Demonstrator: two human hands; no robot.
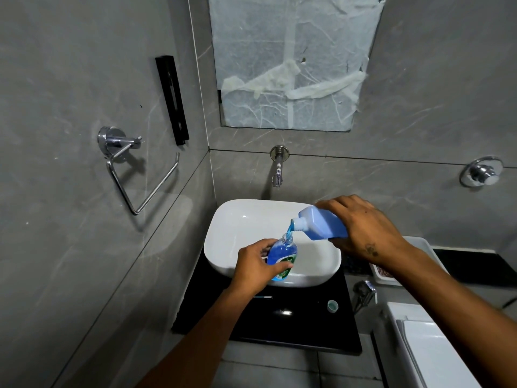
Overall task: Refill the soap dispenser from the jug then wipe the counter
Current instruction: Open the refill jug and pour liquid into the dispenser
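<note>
My left hand (pixel 258 264) curls closed at lower centre; my right hand (pixel 363 228) (wrist tipped over) clamps, centre right.

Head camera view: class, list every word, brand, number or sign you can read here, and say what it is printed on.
Green and white label on the clear soap dispenser bottle of blue liquid: print present, too blurred and partly covered by the left hand to read.
Translucent blue jug: no text visible.
Nothing else legible.

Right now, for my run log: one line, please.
step: refilling | right hand: tilts jug | left hand: holds dispenser over sink
</note>
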